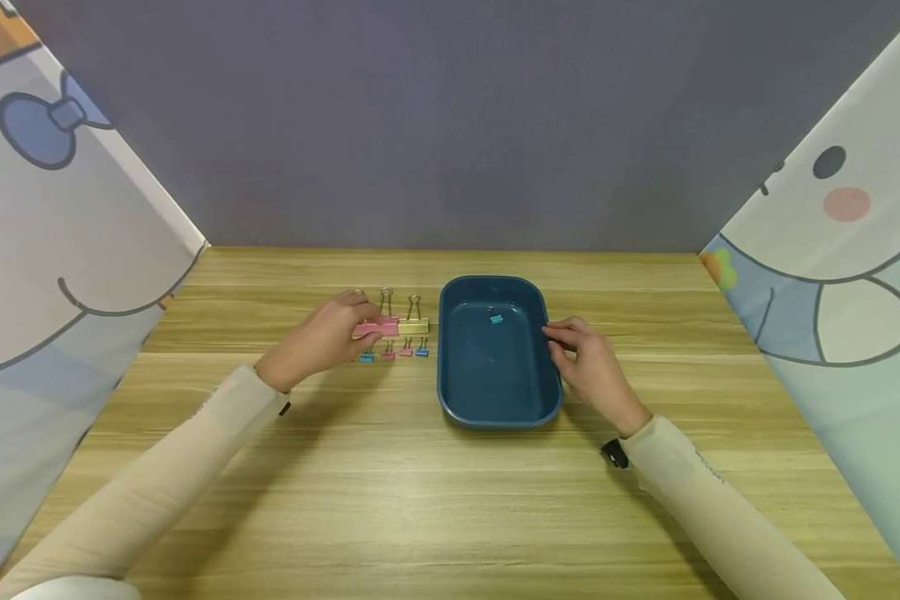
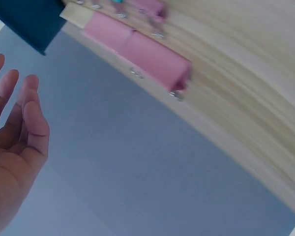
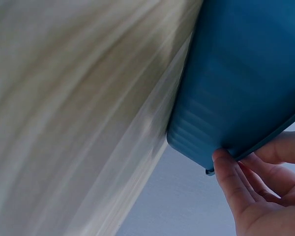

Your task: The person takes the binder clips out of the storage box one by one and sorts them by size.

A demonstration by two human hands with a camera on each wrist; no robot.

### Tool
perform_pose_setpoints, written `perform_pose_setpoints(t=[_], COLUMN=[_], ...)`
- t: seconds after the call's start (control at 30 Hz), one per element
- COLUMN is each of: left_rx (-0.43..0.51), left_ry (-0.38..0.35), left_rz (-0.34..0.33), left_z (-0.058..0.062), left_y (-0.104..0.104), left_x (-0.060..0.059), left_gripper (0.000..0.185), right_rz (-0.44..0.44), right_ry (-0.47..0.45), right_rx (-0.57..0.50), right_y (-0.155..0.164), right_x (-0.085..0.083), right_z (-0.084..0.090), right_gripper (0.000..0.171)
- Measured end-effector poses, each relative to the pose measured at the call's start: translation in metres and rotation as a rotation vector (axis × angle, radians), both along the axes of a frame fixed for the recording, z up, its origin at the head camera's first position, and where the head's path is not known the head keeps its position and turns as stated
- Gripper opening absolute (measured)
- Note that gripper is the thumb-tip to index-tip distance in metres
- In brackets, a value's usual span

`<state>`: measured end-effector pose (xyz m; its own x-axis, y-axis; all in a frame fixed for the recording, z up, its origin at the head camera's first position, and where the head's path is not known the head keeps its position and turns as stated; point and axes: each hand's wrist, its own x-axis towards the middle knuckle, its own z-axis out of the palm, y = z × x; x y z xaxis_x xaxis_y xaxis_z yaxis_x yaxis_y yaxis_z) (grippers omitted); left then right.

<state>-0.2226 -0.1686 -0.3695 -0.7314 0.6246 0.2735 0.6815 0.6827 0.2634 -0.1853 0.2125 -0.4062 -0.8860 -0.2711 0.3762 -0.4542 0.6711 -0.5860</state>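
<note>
The left hand (image 1: 328,337), fingers loose and holding nothing, reaches for the large pink binder clip (image 1: 376,327), while the right hand (image 1: 591,367) pinches the blue tray's (image 1: 495,417) rim; next comes a firm pinch and a lift into the tray.

A wooden counter (image 1: 450,500) carries everything. Just right of the left grip (image 1: 322,337) stand a pink binder clip (image 1: 387,323) and a yellow one (image 1: 414,325). Four small clips (image 1: 394,353), blue and pink, lie in a row just nearer. A tiny teal clip (image 1: 497,319) lies left of the right grip (image 1: 592,371). Beyond both is a grey wall (image 1: 450,125); cartoon-printed panels (image 1: 60,217) flank them.
</note>
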Motion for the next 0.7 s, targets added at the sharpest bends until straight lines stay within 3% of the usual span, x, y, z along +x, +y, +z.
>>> perform_pose_setpoints(t=[0.7], left_rx=[0.099], left_ry=[0.039], left_rz=[-0.118], left_z=[0.015], left_y=[0.065], left_x=[-0.01], left_gripper=[0.018], right_rz=[-0.001], right_ry=[-0.031], right_rx=[0.0], right_y=[0.001], right_x=[0.0], right_z=[-0.001], right_gripper=[0.026])
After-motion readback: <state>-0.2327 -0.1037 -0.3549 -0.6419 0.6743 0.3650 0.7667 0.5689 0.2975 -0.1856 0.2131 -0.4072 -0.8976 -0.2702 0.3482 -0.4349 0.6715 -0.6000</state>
